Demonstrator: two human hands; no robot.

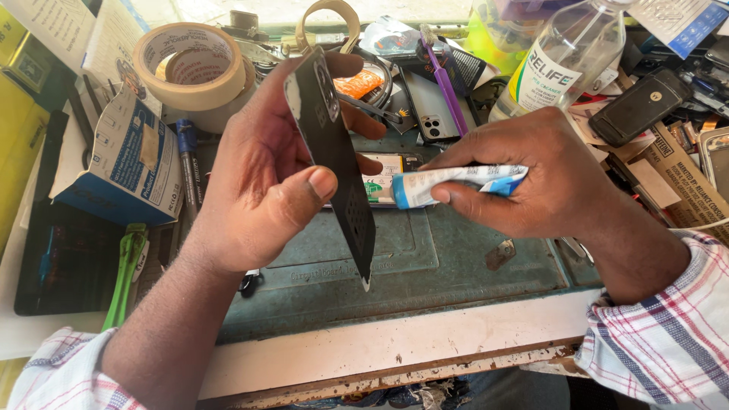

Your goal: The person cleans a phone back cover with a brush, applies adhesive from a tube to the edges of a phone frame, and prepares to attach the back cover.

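Left hand (258,190) fingers grip a black back cover (338,163) — right hand (531,171) pinches a glue tube (456,184).

head-worn view, steeply down, close over workbench (395,342)

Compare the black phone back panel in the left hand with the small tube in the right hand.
The black back panel is flat, broad and dark; the tube is narrow, white and blue. The panel stands nearly upright, edge toward the camera, in the left hand; the tube lies roughly level in the right hand, its end pointing toward the panel. Both are held above the teal work mat.
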